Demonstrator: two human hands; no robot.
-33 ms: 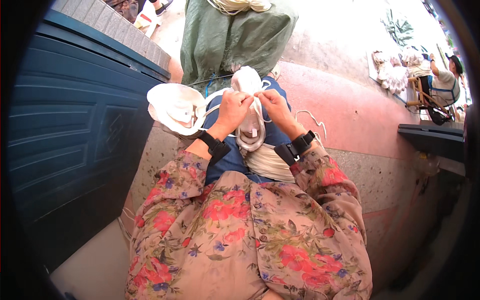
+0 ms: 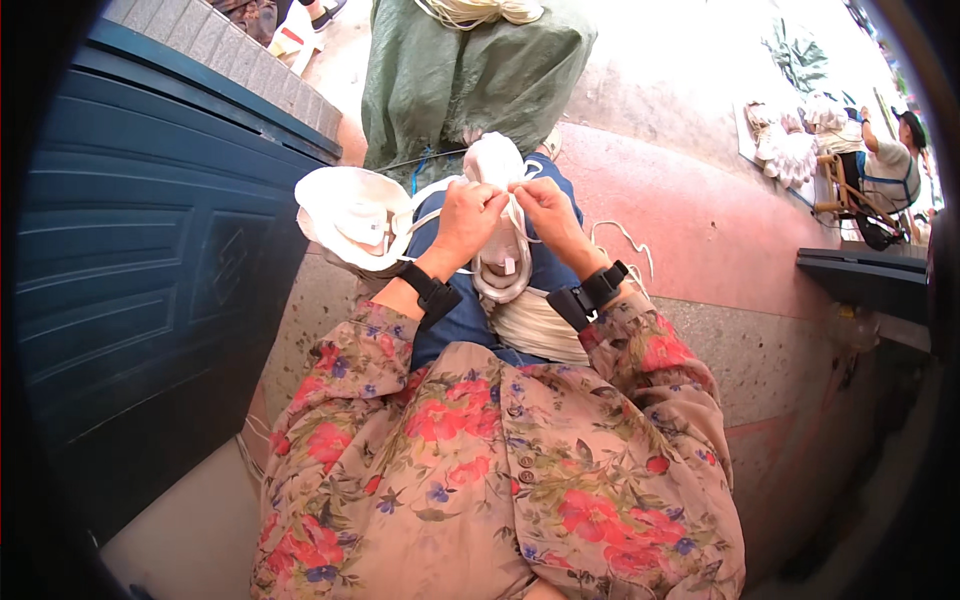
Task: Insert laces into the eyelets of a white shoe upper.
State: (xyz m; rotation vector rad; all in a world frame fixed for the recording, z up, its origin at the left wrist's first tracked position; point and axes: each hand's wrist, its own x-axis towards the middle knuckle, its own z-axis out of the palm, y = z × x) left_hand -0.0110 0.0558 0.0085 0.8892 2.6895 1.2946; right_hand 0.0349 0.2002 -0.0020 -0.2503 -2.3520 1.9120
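Observation:
Over my lap lies a white shoe [image 2: 494, 160], its rounded toe pointing away from me and its open heel end towards me. Above its front, my left hand [image 2: 468, 216] is closed in a pinch on a white shoelace. Close beside it, my right hand [image 2: 552, 212] pinches the shoelace [image 2: 523, 216] too, fingertips almost meeting the left ones. The exact spot between the fingers is too small to make out. To the left of my left hand sits a rounded white fabric piece [image 2: 335, 215] with a small tag inside, and pale straps or laces run from it towards the shoe.
A bundle of cream cords [image 2: 540, 328] lies between my legs. Ahead stands a green-covered sack [image 2: 470, 90] with more cord on top. A blue panelled door [image 2: 150, 250] is on the left. A seated person [image 2: 890, 175] and white piled goods [image 2: 785, 145] are at far right.

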